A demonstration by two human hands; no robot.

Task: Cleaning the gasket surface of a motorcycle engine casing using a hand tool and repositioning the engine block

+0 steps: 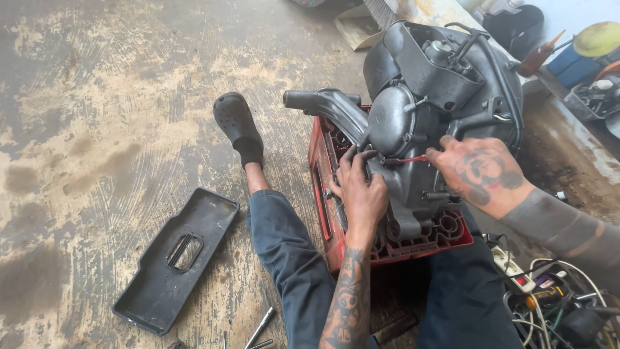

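Observation:
A grey scooter engine (426,97) rests on a red plastic crate (445,236) between my legs. My left hand (360,187) presses against the engine's lower casing, fingers spread on the metal. A thin red-handled tool (407,159) is gripped in my right hand (475,171), its tip pointing left at the casing. A grey exhaust pipe (323,103) sticks out to the left of the engine.
A black plastic cover panel (174,258) lies on the stained concrete floor at left. Metal tools (258,329) lie near my left leg. A tangle of cables and a power strip (549,297) sits at lower right. Containers and a bottle (581,58) stand at the upper right.

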